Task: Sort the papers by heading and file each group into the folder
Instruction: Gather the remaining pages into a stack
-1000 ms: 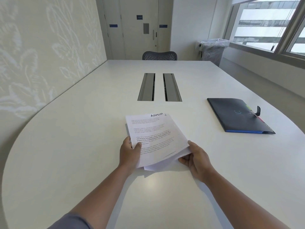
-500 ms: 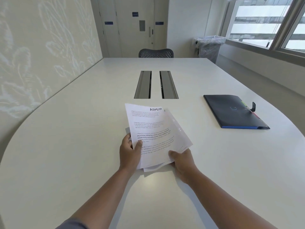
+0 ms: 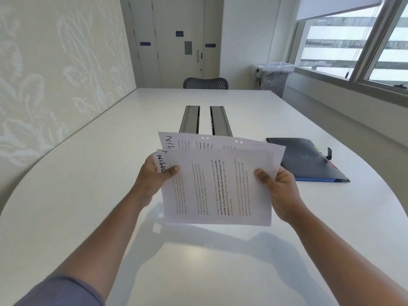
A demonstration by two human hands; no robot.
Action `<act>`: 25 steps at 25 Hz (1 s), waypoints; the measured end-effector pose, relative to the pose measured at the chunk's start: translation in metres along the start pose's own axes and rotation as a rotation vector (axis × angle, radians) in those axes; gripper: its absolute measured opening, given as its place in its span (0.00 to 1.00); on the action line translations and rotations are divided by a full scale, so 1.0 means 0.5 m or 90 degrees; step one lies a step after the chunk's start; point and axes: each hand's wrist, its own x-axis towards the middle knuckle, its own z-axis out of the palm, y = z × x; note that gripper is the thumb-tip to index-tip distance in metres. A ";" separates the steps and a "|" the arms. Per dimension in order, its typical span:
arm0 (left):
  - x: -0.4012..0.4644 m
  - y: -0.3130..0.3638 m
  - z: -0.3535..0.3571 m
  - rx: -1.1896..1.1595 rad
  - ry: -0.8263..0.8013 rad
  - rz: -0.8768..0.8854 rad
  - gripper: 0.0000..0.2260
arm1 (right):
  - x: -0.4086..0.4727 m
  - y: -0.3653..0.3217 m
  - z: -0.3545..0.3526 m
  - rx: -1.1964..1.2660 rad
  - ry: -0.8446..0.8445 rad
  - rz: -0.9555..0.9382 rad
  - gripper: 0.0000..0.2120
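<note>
Head view: both hands, left hand [image 3: 154,180] and right hand [image 3: 280,191], grip the fanned papers [image 3: 217,186] above the surface [image 3: 88,173]; folder [image 3: 306,160] lies closed near right edge, nothing apparently filed.

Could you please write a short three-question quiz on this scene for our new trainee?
1. True or false: the papers lie flat on the table.
2. Where is the folder relative to the papers? A) to their left B) to their right C) under them
3. Which hand's thumb partly covers the handwritten heading on the front sheet?

Key:
1. False. The left hand and the right hand hold them above the table, turned sideways.
2. B. It lies closed on the table.
3. The left hand's.
</note>
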 end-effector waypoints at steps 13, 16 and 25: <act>-0.059 -0.029 0.114 -0.045 0.131 0.082 0.13 | 0.055 0.033 -0.102 -0.129 -0.033 -0.004 0.07; -0.102 -0.090 0.146 0.005 0.118 0.010 0.12 | 0.032 0.090 -0.122 -0.149 -0.062 0.061 0.10; -0.139 -0.054 0.190 0.085 0.224 0.055 0.11 | 0.039 0.064 -0.128 -0.110 -0.108 0.036 0.10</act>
